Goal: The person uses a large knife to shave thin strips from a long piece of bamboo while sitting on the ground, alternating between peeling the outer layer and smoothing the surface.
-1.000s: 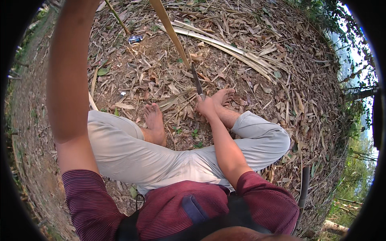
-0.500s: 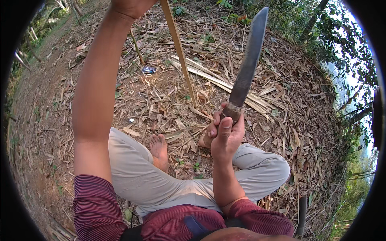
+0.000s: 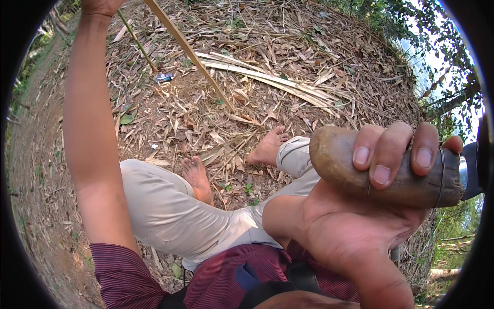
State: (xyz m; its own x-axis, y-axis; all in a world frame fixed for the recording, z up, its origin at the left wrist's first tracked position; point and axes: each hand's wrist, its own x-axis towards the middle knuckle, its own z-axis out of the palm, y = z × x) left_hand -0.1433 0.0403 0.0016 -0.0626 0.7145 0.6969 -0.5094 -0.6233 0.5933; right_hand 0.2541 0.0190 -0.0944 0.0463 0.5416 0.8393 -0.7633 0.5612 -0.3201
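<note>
My right hand (image 3: 360, 206) is lifted close on the right, palm up, its fingers wrapped round the thick brown wooden handle of a large knife (image 3: 329, 152). Thin wire rings the handle, and the blade mostly falls into the dark rim at the right. At the top left edge, my left hand (image 3: 101, 6) is raised and partly cut off by the frame. Beside it a long tan strip of split wood or bamboo (image 3: 190, 51) slants from the top edge toward the ground and appears held there; the fingers' grip is out of sight.
Several pale split strips (image 3: 267, 77) lie on the leaf litter ahead. A thin green stick (image 3: 138, 41) and a small blue packet (image 3: 164, 78) are to their left. My bare feet (image 3: 197, 177) and bent legs are below. Bushes (image 3: 442, 67) border the slope at right.
My right hand has turned over and come up to the right, swinging the knife so its handle end faces left. My left hand and the tan strip's top have shifted left.
</note>
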